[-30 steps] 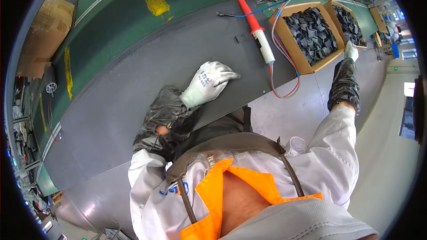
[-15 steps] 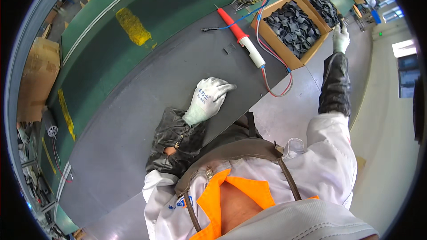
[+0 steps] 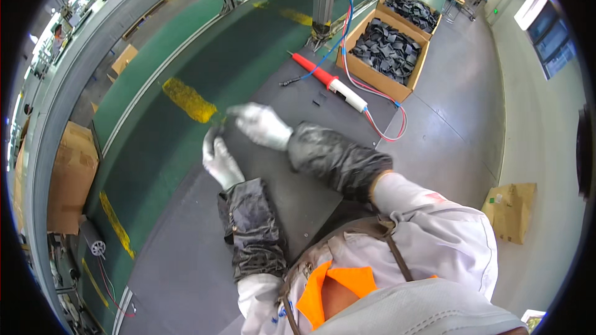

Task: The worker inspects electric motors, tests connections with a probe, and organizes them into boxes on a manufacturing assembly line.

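Observation:
My left hand (image 3: 221, 160), in a white glove, is raised over the edge of the dark grey mat (image 3: 180, 229), beside the green conveyor belt. Its fingers curl together, and a small dark smudge at their tips is too blurred to name. My right hand (image 3: 261, 125), gloved alike, is just to the right, its fingers pointing at the left hand's tips. Motion smears its fingers, so what they hold, if anything, does not show. On the mat to the right lie a red and white pen-shaped tool (image 3: 329, 80) and a small dark flat piece (image 3: 319, 98).
Two cardboard boxes (image 3: 406, 94) of dark flat pieces stand at the far right, by a metal post (image 3: 323, 0) with blue and red cables. The green belt (image 3: 146, 149) carries a small cylindrical motor (image 3: 93, 236) with wires. A large carton (image 3: 73, 180) stands beyond the belt.
My right hand has come back from the far box to my left hand. The left hand has lifted from the mat and moved left toward the belt. The view has shifted.

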